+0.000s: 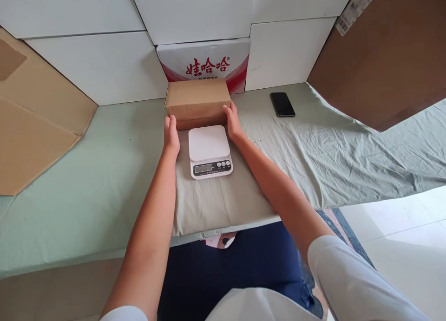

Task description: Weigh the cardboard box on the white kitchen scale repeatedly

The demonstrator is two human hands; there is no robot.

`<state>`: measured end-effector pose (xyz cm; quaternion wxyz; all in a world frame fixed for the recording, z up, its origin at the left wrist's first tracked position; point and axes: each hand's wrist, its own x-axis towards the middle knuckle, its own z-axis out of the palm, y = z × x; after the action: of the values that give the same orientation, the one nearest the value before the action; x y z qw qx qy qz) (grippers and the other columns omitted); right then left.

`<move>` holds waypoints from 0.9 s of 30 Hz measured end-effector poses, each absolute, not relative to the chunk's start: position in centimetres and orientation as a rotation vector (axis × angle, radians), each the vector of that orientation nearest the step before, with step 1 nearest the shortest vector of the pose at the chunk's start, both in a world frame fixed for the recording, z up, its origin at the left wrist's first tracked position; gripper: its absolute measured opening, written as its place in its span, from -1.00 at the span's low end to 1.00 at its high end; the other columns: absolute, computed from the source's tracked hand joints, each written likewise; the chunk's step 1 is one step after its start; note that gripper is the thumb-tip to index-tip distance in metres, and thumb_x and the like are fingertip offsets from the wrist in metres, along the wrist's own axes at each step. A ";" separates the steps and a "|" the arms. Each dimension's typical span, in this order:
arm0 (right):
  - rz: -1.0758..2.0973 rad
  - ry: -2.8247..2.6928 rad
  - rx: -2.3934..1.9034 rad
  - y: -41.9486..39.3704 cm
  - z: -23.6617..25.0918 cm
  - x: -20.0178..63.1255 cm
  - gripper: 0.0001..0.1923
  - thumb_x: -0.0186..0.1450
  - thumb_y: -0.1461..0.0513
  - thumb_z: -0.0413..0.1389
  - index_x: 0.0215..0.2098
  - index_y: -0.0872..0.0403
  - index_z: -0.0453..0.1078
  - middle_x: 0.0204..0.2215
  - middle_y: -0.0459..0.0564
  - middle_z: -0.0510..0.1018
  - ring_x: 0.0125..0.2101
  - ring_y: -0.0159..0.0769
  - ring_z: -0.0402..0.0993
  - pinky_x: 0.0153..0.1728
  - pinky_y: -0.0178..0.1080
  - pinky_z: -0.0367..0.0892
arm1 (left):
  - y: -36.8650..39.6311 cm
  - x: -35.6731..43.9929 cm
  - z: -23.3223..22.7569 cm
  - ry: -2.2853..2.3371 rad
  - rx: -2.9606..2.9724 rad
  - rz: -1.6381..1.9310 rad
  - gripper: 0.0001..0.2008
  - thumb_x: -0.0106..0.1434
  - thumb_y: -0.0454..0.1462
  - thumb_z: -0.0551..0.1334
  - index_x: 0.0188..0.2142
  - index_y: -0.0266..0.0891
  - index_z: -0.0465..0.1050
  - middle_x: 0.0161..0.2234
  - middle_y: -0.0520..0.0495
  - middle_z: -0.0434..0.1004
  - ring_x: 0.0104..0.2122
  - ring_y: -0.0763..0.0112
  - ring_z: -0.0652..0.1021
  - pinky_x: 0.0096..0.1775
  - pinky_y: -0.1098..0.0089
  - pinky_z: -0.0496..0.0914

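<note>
A closed brown cardboard box [199, 98] is gripped between my two hands at the far side of the cloth-covered table. My left hand [171, 134] presses on its left end, thumb at the front edge, other fingers mostly hidden. On the right end, my right hand [233, 120] holds it with the thumb on the front face. Just in front of the box lies a white digital kitchen scale [209, 144], its grey display and round buttons facing me. Nothing rests on the scale's plate. Whether the box touches the table is hard to tell.
Behind stands a white and red printed carton [205, 56] against stacked white boxes [292, 54]. A black phone [282, 104] lies to the right. Large cardboard panels rise at left [38, 121] and right [379, 61]. Green cloth [87, 186] covers the table.
</note>
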<state>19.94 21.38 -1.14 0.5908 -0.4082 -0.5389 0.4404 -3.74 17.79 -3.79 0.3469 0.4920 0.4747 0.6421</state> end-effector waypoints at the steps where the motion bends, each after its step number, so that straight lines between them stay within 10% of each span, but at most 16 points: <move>1: 1.028 -1.254 -0.957 21.4 -1.2 20.0 -0.18 0.21 -0.30 -0.03 0.25 -0.03 0.22 0.33 0.03 0.27 0.44 -0.08 0.02 0.52 0.03 -0.06 | 17.8 -3.7 -3.8 1.254 1.254 1.679 -0.28 0.20 0.33 0.15 0.09 -0.10 0.42 0.35 -0.18 0.34 0.44 0.21 0.23 0.44 0.17 0.06; 13: 1.043 -1.152 -0.920 22.4 -1.8 20.0 -0.14 0.16 -0.31 0.03 0.25 -0.03 0.22 0.36 0.01 0.25 0.46 -0.07 0.00 0.52 0.08 -0.10 | 16.4 -2.9 -2.2 1.252 1.065 1.636 -0.29 0.24 0.30 0.15 0.15 -0.12 0.39 0.40 -0.20 0.28 0.43 0.22 0.26 0.41 0.20 0.15; 21: 0.972 -0.660 -1.001 26.0 -2.0 28.6 -0.45 0.32 -0.08 -0.17 0.21 -0.13 0.18 0.31 -0.06 0.26 0.43 -0.28 0.19 0.47 0.11 0.03 | 14.2 -6.9 0.1 1.320 0.876 1.758 -0.21 0.49 0.08 -0.19 0.47 -0.45 -0.17 0.54 -0.31 -0.18 0.51 0.24 0.00 0.47 0.22 -0.05; 27: 0.969 -0.652 -1.034 25.8 -2.8 30.6 -0.50 0.29 -0.08 -0.10 0.11 -0.07 0.25 0.21 -0.01 0.38 0.32 -0.27 0.36 0.44 0.05 0.11 | 13.7 -6.4 0.5 1.315 0.861 1.732 -0.24 0.49 0.06 -0.19 0.48 -0.40 -0.15 0.54 -0.29 -0.17 0.51 0.28 0.02 0.48 0.23 -0.07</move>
<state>30.57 25.80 -2.83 0.7110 -0.4660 -0.2942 0.4367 -6.39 13.68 0.52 0.3908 0.3388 0.5174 0.6817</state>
